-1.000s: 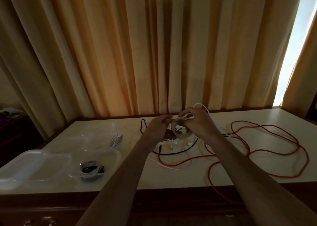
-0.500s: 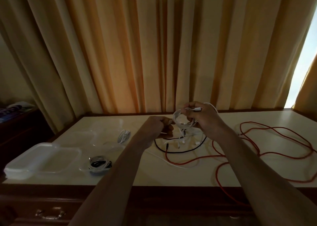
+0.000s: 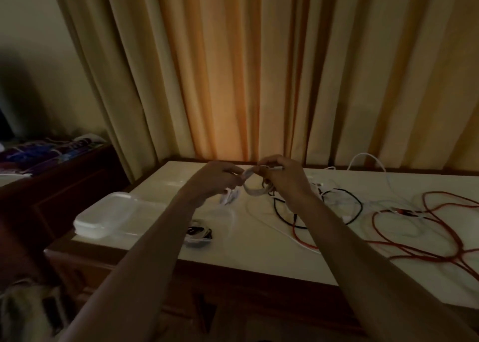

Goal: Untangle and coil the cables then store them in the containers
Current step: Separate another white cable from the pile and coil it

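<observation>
Both hands now hold the white cable coil (image 3: 255, 186) raised above the table (image 3: 259, 251). A second ago it sat lower, nearer the table. Left hand (image 3: 215, 181) pinches one side; right hand (image 3: 283, 178) is closed on the other, plug end protruding. Coil looks nearly finished. Next, the lidded container (image 3: 114, 216), left of the coil; the red cable (image 3: 427, 227), right of the coil, remains loose.

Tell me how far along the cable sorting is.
Done: one coiled bundle of black and white cable sits in a clear container near the table's front edge. In hand: the left hand and right hand hold a white cable coil above the table. Left: the black cable, the long red cable and loose white leads are spread out uncoiled; the closed container looks empty.
</observation>
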A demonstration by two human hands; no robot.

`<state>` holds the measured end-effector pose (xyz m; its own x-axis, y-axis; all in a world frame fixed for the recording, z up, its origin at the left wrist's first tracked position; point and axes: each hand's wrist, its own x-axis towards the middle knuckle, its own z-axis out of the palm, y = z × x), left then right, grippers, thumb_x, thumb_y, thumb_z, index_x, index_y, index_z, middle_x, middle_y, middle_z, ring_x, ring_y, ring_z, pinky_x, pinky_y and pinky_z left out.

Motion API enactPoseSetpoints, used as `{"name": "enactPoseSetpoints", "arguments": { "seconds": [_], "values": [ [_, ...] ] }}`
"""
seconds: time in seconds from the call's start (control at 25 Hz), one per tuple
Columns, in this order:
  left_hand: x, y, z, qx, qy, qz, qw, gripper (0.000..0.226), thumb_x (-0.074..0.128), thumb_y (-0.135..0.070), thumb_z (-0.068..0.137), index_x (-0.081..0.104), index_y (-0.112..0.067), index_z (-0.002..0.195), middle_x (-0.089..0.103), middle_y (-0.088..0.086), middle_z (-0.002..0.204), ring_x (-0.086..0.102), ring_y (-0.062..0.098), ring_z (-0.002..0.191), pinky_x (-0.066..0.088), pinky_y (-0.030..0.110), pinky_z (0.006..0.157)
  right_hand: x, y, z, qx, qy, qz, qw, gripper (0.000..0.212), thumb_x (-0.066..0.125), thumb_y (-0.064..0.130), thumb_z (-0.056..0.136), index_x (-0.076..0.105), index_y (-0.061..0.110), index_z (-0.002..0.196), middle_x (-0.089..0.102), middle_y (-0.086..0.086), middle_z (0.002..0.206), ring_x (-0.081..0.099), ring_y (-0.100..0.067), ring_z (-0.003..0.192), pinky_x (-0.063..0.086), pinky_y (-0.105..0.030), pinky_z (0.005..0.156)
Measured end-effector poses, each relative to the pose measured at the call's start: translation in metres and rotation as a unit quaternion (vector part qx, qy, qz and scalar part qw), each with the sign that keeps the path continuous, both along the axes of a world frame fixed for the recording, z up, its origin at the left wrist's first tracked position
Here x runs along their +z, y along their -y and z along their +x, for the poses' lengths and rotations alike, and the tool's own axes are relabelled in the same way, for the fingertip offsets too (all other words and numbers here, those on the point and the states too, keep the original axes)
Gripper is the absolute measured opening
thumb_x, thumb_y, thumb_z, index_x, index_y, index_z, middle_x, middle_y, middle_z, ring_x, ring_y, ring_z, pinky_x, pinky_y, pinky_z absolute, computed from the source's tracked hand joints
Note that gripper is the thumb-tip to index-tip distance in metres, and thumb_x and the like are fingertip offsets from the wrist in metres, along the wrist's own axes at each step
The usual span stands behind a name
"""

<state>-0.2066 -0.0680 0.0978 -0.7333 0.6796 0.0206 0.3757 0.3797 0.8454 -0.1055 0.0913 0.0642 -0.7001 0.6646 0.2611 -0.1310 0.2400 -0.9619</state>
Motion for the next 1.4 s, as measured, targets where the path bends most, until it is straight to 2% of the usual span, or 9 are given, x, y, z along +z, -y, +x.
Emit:
{"name": "enactPoseSetpoints", "arguments": {
  "seconds": [0.24,0.32,0.44,0.56,0.68,0.88,1.04,1.28,1.4],
  "values": [
    [-0.006,0.040,-0.053,0.121,-0.206,-0.046,0.970,0.016,0.073,-0.034,0.090,0.081,-0.025,0.101,0.075,-0.008,0.088,0.067,0.011,0.084,0.056,0.032,0.077,-0.007,0.032,-0.056,0.105,0.069,0.010,0.992,0.029,0.082,0.029,0.089,0.075,0.017,0.114,0.072,-0.013,0.100,0.073,-0.025,0.091,0.065,-0.040,0.077],
    [-0.015,0.046,-0.070,0.157,-0.234,-0.080,0.956,0.017,0.072,-0.032,0.090,0.081,-0.026,0.103,0.077,-0.004,0.093,0.067,0.013,0.084,0.056,0.032,0.077,-0.017,0.031,-0.069,0.067,0.149,0.148,0.975,0.040,0.078,0.042,0.090,0.072,0.020,0.123,0.072,-0.004,0.108,0.070,-0.021,0.100,0.059,-0.036,0.091],
    [-0.028,0.043,-0.086,0.178,-0.237,-0.119,0.948,0.019,0.069,-0.031,0.090,0.079,-0.027,0.106,0.077,0.000,0.097,0.069,0.017,0.084,0.060,0.036,0.076,-0.032,0.030,-0.079,0.030,0.231,0.333,0.914,0.032,0.070,0.026,0.096,0.074,0.011,0.125,0.070,-0.010,0.126,0.065,-0.025,0.117,0.047,-0.031,0.100],
    [-0.044,0.032,-0.093,0.160,-0.270,-0.186,0.931,0.020,0.067,-0.033,0.095,0.077,-0.026,0.110,0.076,0.001,0.101,0.065,0.017,0.083,0.049,0.031,0.067,-0.041,0.030,-0.088,0.036,0.274,0.390,0.879,0.019,0.069,0.011,0.092,0.081,0.005,0.106,0.075,-0.016,0.111,0.069,-0.031,0.108,0.054,-0.038,0.095],
    [-0.059,0.026,-0.096,0.153,-0.299,-0.231,0.913,0.024,0.067,-0.040,0.097,0.070,-0.028,0.118,0.072,0.001,0.111,0.066,0.019,0.096,0.049,0.032,0.074,-0.042,0.028,-0.094,0.041,0.303,0.415,0.857,0.019,0.066,0.014,0.094,0.082,0.012,0.104,0.076,-0.012,0.105,0.070,-0.029,0.102,0.057,-0.034,0.088],
    [-0.077,0.020,-0.097,0.146,-0.356,-0.249,0.889,0.019,0.060,-0.020,0.098,0.069,-0.017,0.115,0.065,0.011,0.117,0.062,0.029,0.104,0.055,0.038,0.088,-0.047,0.024,-0.107,0.039,0.330,0.437,0.836,0.021,0.062,0.026,0.090,0.080,0.016,0.097,0.072,-0.015,0.102,0.068,-0.029,0.087,0.056,-0.032,0.073],
    [-0.083,0.010,-0.094,0.134,-0.363,-0.256,0.886,0.017,0.068,-0.013,0.093,0.075,-0.009,0.109,0.070,0.010,0.108,0.067,0.026,0.099,0.054,0.033,0.080,-0.045,0.029,-0.108,0.055,0.301,0.481,0.822,0.036,0.072,0.011,0.090,0.072,0.017,0.126,0.070,-0.011,0.119,0.066,-0.026,0.110,0.050,-0.029,0.086],
    [-0.083,0.007,-0.096,0.127,-0.417,-0.331,0.837,0.018,0.061,-0.024,0.096,0.070,-0.015,0.109,0.069,0.007,0.112,0.052,0.026,0.116,0.041,0.039,0.094,-0.046,0.027,-0.113,0.061,0.330,0.549,0.765,0.027,0.068,0.009,0.093,0.073,0.020,0.117,0.070,-0.009,0.114,0.060,-0.028,0.112,0.044,-0.039,0.091],
    [-0.083,0.009,-0.093,0.129,-0.423,-0.331,0.833,0.021,0.061,-0.023,0.094,0.072,-0.020,0.112,0.070,0.006,0.113,0.050,0.026,0.118,0.040,0.039,0.096,-0.049,0.033,-0.118,0.060,0.341,0.541,0.767,0.028,0.069,0.008,0.091,0.074,0.023,0.114,0.068,-0.010,0.116,0.056,-0.030,0.116,0.042,-0.041,0.094]
  ]
}}
